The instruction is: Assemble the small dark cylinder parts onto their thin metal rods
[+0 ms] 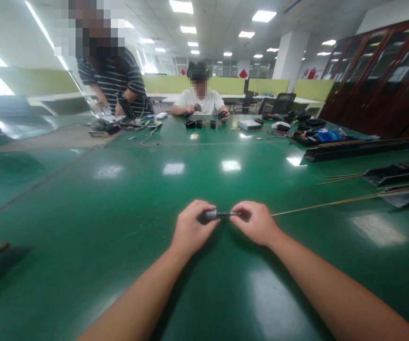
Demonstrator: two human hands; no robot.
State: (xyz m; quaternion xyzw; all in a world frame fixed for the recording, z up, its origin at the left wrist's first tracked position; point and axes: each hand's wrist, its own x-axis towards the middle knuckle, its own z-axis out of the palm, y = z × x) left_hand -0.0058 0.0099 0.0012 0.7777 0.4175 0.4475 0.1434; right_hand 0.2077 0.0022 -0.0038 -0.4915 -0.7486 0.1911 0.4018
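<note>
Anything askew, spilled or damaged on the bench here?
Nothing stands out. The left hand and right hand pinch a small grey-capped part over the green table. Thin yellowish rods lie loose at the right, none visibly bent. No spill shows.

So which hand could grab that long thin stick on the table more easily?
Probably the right hand. The long thin stick lies on the table on that side, its near end close to that hand. The left hand is farther off, and both hands are holding a small grey part.
</note>
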